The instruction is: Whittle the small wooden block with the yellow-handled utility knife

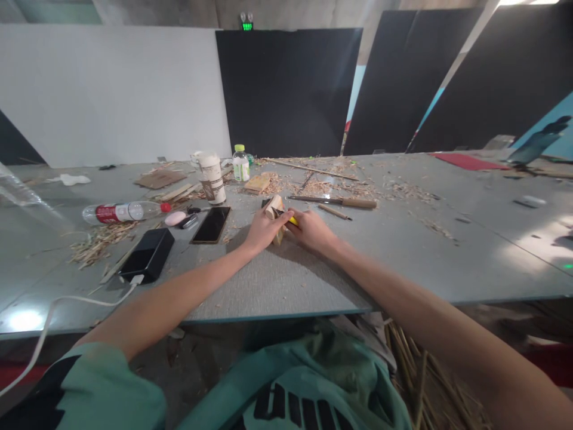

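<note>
My left hand [263, 229] is closed round a pale wooden piece [274, 208] that rests on the grey table [403, 251]. My right hand [311, 230] sits just to the right of it, fingers curled on a small tool with a yellow handle [292, 220] pressed against the wood. Both forearms reach in from the near edge. What the tool's tip looks like is hidden by the hands.
A phone [211, 224], a black power bank [147, 255] with white cable, a lying plastic bottle [120, 212], a paper cup [213, 178] and a small bottle [240, 163] lie left. Chisels [340, 202] and wood shavings [322, 186] lie behind the hands. Bamboo strips [416, 370] lie on the floor.
</note>
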The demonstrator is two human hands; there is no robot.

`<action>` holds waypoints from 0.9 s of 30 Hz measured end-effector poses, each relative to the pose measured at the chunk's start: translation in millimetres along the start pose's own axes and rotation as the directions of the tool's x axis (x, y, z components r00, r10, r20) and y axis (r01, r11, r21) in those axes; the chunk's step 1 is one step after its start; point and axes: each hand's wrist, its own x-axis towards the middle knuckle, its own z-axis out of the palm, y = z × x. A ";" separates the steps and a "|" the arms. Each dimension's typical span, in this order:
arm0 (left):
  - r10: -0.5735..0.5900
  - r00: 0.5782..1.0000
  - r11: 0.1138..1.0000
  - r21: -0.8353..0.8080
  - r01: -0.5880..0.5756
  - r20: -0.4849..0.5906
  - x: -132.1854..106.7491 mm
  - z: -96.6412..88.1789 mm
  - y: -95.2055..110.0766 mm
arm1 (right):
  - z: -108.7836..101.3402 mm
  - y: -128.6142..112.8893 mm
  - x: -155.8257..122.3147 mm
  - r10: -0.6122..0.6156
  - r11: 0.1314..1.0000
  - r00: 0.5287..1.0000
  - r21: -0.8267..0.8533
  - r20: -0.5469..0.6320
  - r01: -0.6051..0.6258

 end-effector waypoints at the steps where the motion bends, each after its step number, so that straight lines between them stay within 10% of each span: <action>1: 0.014 1.000 1.000 0.006 -0.014 0.008 0.4 0.7 -0.9 | -0.8 -0.4 -0.3 0.008 1.000 1.000 -0.001 -0.007 -0.008; 27: 0.047 0.997 0.994 0.101 -0.040 -0.066 -1.7 5.0 6.7 | -3.3 -4.5 1.3 0.072 0.997 0.997 0.006 0.017 -0.072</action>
